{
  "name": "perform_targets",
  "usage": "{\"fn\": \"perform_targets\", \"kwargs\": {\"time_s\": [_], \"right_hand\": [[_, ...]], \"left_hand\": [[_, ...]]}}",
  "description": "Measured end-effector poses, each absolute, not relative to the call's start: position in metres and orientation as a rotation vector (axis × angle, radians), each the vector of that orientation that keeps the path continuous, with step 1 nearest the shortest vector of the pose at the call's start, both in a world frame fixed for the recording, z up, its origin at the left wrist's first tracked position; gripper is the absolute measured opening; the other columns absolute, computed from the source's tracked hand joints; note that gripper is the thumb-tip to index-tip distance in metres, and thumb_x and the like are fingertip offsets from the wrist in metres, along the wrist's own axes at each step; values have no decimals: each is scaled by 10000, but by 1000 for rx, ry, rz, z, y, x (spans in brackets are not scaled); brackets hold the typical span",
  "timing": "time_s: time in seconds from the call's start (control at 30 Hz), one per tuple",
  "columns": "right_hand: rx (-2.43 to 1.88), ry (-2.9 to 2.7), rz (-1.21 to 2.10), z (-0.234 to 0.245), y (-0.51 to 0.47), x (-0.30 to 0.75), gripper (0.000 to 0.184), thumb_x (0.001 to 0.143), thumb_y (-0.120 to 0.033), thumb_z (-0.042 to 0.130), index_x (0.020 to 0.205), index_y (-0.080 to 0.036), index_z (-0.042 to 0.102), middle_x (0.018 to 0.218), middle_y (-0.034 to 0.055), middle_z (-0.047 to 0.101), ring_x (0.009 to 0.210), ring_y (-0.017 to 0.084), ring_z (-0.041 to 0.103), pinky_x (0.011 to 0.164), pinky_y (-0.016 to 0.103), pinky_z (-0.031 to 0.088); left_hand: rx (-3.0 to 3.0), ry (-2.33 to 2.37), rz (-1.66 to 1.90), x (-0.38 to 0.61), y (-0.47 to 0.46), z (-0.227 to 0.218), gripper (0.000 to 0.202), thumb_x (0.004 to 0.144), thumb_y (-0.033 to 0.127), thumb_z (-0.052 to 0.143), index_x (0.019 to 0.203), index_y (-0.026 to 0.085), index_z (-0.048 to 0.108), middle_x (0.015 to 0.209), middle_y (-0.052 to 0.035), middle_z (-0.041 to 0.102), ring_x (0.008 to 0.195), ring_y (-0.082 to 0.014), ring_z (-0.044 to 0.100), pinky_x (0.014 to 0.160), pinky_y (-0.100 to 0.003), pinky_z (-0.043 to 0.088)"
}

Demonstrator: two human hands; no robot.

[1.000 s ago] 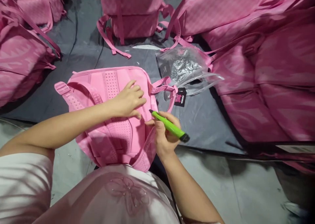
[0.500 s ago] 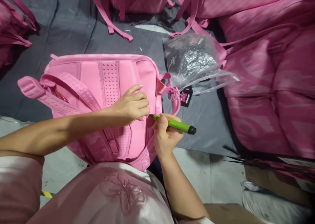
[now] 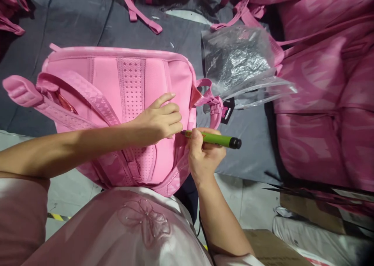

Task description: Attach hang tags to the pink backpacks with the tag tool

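A pink backpack (image 3: 117, 87) lies back panel up on a grey cloth in front of me, straps to the left. My left hand (image 3: 157, 120) rests on its panel with fingers curled, pinching the fabric near the right edge. My right hand (image 3: 204, 157) grips a green pen-like tool (image 3: 216, 138) with a black cap. Its tip touches the backpack right beside my left fingertips. A black hang tag (image 3: 227, 111) dangles from the top handle (image 3: 212, 102).
A clear plastic bag (image 3: 242, 63) with dark contents lies right of the backpack. Piles of pink backpacks (image 3: 324, 83) fill the right side and far edge. The grey cloth (image 3: 76, 20) covers the floor. A cardboard box (image 3: 271, 250) sits at lower right.
The view has drawn closer and lower over the backpack. The green tool's tip has moved in to meet my left fingertips, and the tool now lies flatter.
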State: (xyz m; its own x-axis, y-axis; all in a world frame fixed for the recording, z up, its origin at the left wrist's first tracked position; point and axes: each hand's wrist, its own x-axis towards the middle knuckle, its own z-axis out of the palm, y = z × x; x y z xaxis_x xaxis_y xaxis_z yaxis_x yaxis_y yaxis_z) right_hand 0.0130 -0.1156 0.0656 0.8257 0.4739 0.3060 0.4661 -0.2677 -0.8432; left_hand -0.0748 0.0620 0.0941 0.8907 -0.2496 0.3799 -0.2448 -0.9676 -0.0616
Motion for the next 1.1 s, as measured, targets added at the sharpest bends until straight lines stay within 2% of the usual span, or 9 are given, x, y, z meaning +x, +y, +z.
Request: {"fn": "perform_targets", "kwargs": {"time_s": [0.17,0.3,0.53,0.63,0.73,0.87,0.97,1.03,1.1], "right_hand": [[-1943,-845,-28,73,-113,18,353,975,-444,559,799,-162,678,792,45,708,602,127,629,575,260,503],[-1962,-803,33,75,-113,18,381,975,-485,545,821,-161,672,764,39,703,561,122,609,541,257,489],[-1931,-773,58,70,-114,19,343,961,-473,576,838,-163,656,784,49,717,581,133,634,551,265,494],[-1899,-746,44,70,-113,18,313,952,-455,595,833,-169,647,697,23,685,538,134,622,531,266,485],[-1812,-714,107,73,-115,17,321,942,-486,598,875,-175,640,625,-4,647,478,136,595,476,263,468],[-1800,-661,69,83,-131,9,350,930,-496,609,800,-171,624,562,-14,614,442,132,572,446,254,450],[-1542,-609,52,98,-149,-10,276,935,-449,631,939,-174,620,700,2,692,497,134,639,477,253,518],[-1367,-704,34,115,-160,-29,245,949,-388,630,1097,-195,605,919,44,739,684,168,734,629,314,620],[-1295,-851,-67,137,-171,-46,269,965,-319,612,1213,-215,599,1087,76,727,880,206,760,815,398,645]], "left_hand": [[-3118,344,-618,-75,58,93,179,975,252,526,848,218,647,840,-10,624,1005,-188,578,1200,-534,377],[-3145,288,-629,-74,55,92,168,965,231,534,854,227,659,837,-9,619,1009,-188,578,1199,-538,373],[-3088,319,-645,-73,59,90,121,953,279,585,870,211,639,855,-10,617,1002,-191,567,1212,-511,354],[-3090,410,-560,-69,62,95,151,909,357,664,896,210,631,860,-7,622,986,-200,568,1203,-520,347],[-2997,410,-364,-65,62,110,215,884,420,689,902,215,629,854,-3,628,988,-218,575,1153,-511,382],[-2883,374,-281,-71,53,136,280,890,471,669,858,198,617,815,-18,627,923,-217,564,1003,-449,455],[-2802,355,-384,-94,42,162,365,903,545,621,842,186,600,778,-22,606,856,-209,543,889,-424,463],[-2765,325,-493,-117,29,186,385,927,555,565,837,182,590,760,-19,587,817,-204,533,857,-431,456],[-2782,237,-567,-144,9,214,375,959,533,496,850,187,593,760,-11,574,829,-205,540,877,-449,443]]}}
